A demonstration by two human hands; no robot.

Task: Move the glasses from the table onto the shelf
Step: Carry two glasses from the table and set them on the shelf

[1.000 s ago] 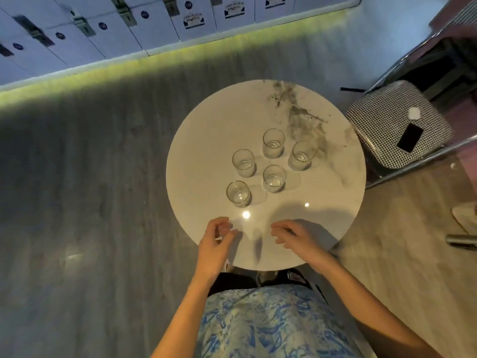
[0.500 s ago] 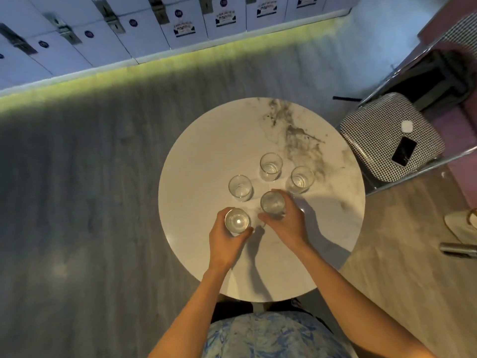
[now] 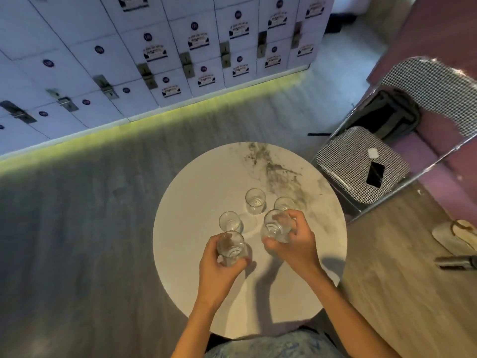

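Observation:
A round marble table [image 3: 196, 192] carries several clear glasses. My left hand [image 3: 219, 270] grips one glass [image 3: 230, 245] and holds it just above the tabletop, tilted. My right hand [image 3: 296, 244] grips a second glass [image 3: 275, 226], also raised and tilted. Three glasses stay standing on the table: one [image 3: 229, 221] just beyond my left hand, one [image 3: 255, 201] further back, and one [image 3: 284, 203] partly hidden behind my right hand. No shelf is in view.
A wall of white lockers [image 3: 154, 55] stands at the back with a green light strip along its base. To the right is a chequered chair [image 3: 361, 164] holding a phone [image 3: 375, 174]. A sandal [image 3: 456, 235] lies on the floor at far right.
Both hands went from the table's near edge to the two nearest glasses, closed on them and raised them off the tabletop. The camera has tilted up toward the lockers.

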